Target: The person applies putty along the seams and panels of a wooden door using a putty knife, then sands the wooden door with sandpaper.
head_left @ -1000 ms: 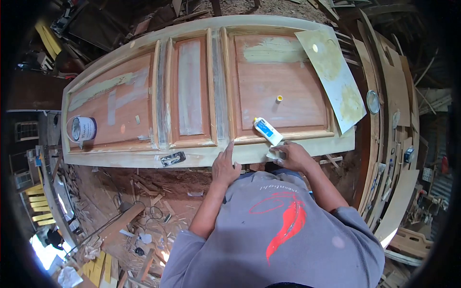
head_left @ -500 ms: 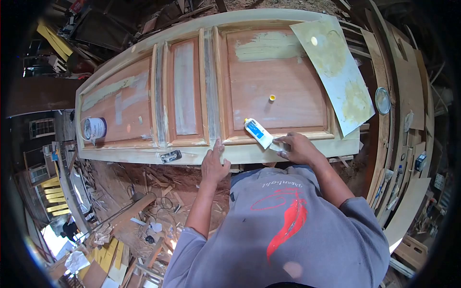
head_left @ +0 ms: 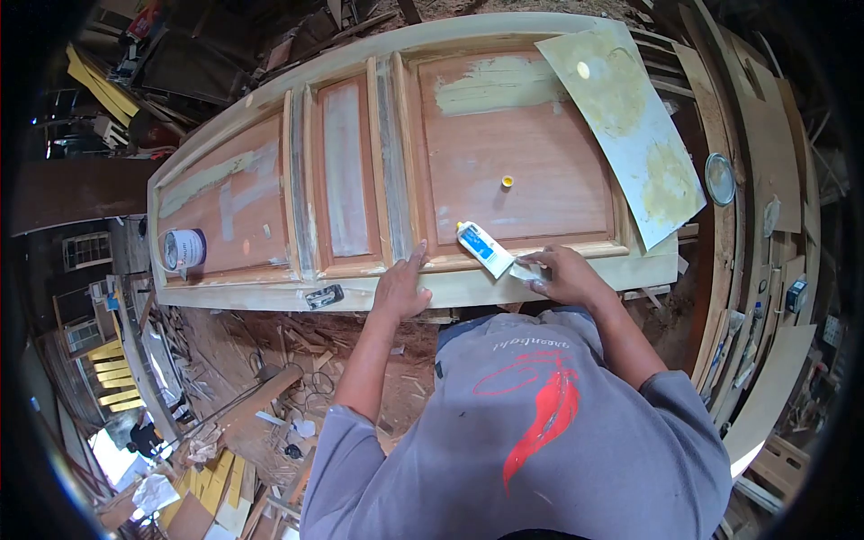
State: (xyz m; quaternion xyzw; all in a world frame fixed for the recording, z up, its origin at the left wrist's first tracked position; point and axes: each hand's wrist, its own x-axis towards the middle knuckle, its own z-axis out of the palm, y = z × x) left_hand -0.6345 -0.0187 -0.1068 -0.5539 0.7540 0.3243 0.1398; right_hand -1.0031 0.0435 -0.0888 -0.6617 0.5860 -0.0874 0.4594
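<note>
A wooden panel door with pale filler patches lies flat before me. My left hand rests at the near edge of its frame, open, index finger stretched onto the moulding and thumb apart. My right hand is closed on a small, flat, pale scraper, partly hidden by the fingers. Beside the scraper's tip is a white and blue tube, lying on the moulding and frame. A small yellow cap sits on the right panel. Left of my left hand lies a small dark rectangular tool.
A labelled tin stands at the door's left end. A stained white sheet overlaps the right end. A round lid and long boards are at the right. Wood scraps litter the ground below.
My left hand has slid slightly right and its index finger reaches farther onto the moulding. The right hand stays near the tube, with the scraper turned a little. The view has shifted slightly.
</note>
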